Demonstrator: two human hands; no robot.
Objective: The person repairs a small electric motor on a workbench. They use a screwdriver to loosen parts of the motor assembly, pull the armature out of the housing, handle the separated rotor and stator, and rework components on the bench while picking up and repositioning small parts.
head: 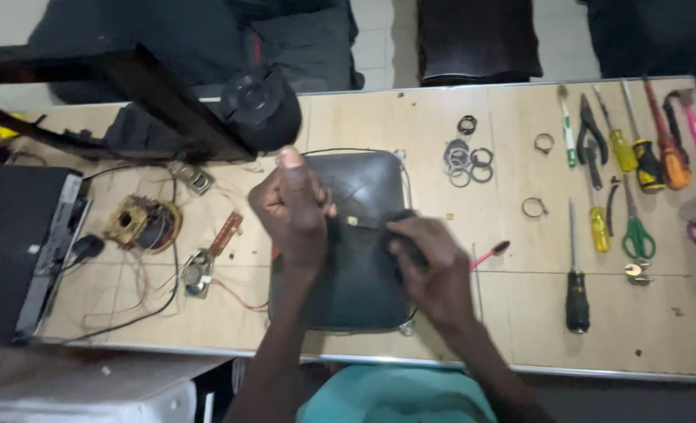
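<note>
1. Fingers (285,168) of the left hand (293,207) are curling together over the top of a dark rounded plastic casing (364,266), with the thumb sticking up toward the far edge.
2. Fingers of the right hand (434,270) are closing around a small dark object (403,227) and pressing it against the casing's middle; what that object is cannot be told.
3. The casing is lying flat on the wooden workbench (504,313), near its front edge, directly in front of the person.
4. A copper-wound coil (144,223) and a small part with loose red wires (198,270) are sitting to the left of the casing.
5. A black box-shaped device (19,251) is resting at the bench's left end.
6. Metal rings (465,160) are lying just beyond the casing on the right.
7. A red toothbrush (489,254) is lying just beside the right hand.
8. Screwdrivers (598,227), pliers (591,133) and green-handled scissors (638,235) are lying spread out at the right end, well apart from both hands.
</note>
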